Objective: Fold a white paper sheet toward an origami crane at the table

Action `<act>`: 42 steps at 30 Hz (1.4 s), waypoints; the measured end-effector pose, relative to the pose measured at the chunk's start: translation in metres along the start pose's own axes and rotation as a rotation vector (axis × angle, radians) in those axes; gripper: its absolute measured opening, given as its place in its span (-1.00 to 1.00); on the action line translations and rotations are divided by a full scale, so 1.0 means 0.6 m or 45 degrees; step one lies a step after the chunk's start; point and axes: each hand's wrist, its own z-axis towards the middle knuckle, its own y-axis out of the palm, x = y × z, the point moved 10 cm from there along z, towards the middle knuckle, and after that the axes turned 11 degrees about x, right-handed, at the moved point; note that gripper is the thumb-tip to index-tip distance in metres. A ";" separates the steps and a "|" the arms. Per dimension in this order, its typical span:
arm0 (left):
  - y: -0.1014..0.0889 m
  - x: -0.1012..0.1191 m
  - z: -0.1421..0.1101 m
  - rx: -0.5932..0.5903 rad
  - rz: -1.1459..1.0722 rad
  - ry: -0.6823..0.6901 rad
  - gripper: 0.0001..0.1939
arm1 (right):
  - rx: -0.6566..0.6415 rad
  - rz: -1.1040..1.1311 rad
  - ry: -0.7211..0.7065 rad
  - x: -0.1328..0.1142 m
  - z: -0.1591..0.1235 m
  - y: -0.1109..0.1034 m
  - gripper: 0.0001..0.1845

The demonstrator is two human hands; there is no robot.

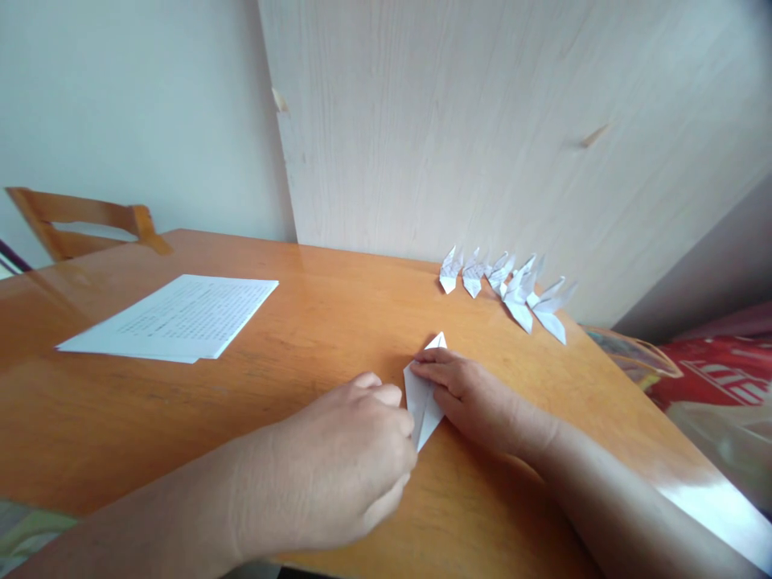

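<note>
A white sheet of paper folded into a narrow kite shape (425,414) lies on the wooden table, with a crease running along its length. My right hand (470,394) rests on its upper half, fingers pressed together against the paper. At the lower left edge of the paper is my left hand (355,450), curled closed. Its fingertips are hidden behind the knuckles, and it seems to pinch that edge.
Several folded paper figures (519,296) stand at the table's back right. A stack of printed sheets (174,318) lies on the left. Behind are a wooden chair (90,217) and a pale board (422,121); a red bag (724,374) sits beyond the right edge.
</note>
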 end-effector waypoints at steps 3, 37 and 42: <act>-0.001 -0.042 0.019 0.070 -0.124 -0.131 -0.75 | 0.000 0.019 -0.005 -0.001 0.000 0.000 -0.64; 0.079 -0.077 0.039 0.046 -0.289 -0.153 -0.60 | 0.187 1.241 1.026 0.138 -0.018 0.016 -0.72; 0.081 -0.076 0.039 0.037 -0.309 -0.143 -0.60 | 0.079 0.648 0.912 0.147 -0.022 -0.021 -0.85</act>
